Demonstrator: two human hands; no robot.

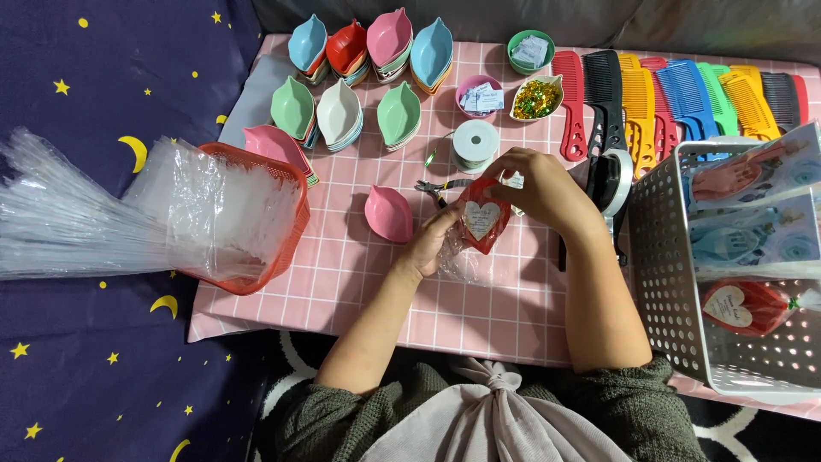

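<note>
Both hands, my left hand (425,248) and right hand (537,190), pinch the red bagged dish (483,221) (steadying its wrap). Pliers (436,189) lie at eleven o'clock, within reach.

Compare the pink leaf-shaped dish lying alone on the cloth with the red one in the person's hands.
The pink dish lies bare and open on the checked cloth, untouched; the red dish sits in a clear plastic bag, held between the left hand and right hand. The red dish carries a heart-shaped white card; the pink dish holds nothing. Both share the same pointed leaf shape and look alike in size.
</note>
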